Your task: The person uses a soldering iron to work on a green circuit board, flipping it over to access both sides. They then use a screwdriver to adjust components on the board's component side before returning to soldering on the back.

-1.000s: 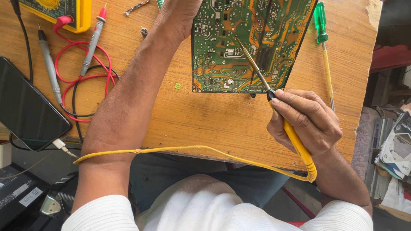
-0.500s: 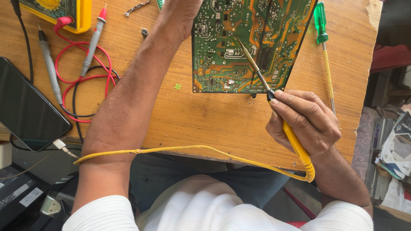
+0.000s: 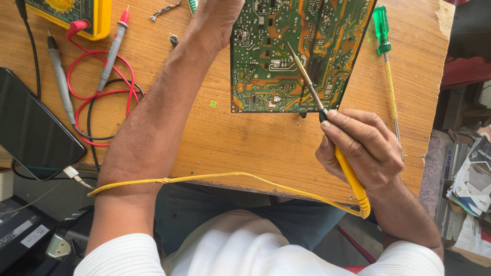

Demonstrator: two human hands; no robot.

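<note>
Almost nothing has moved since the earlier frames: I see only the yellow cord's loop [image 3: 364, 207] shift slightly below my right hand [image 3: 360, 148]. Its fingers [image 3: 353, 134] are closed in a pen grip on the soldering iron [image 3: 327, 120], whose tip rests ahead of them on the green circuit board [image 3: 296, 51] lying solder-side up on the worktop [image 3: 255, 148]. I judge the soldering under way (no finished joint can be told apart). My left hand [image 3: 217, 18] lies at the board's left edge beyond the iron; its fingers are cut off, so I cannot tell their state.
</note>
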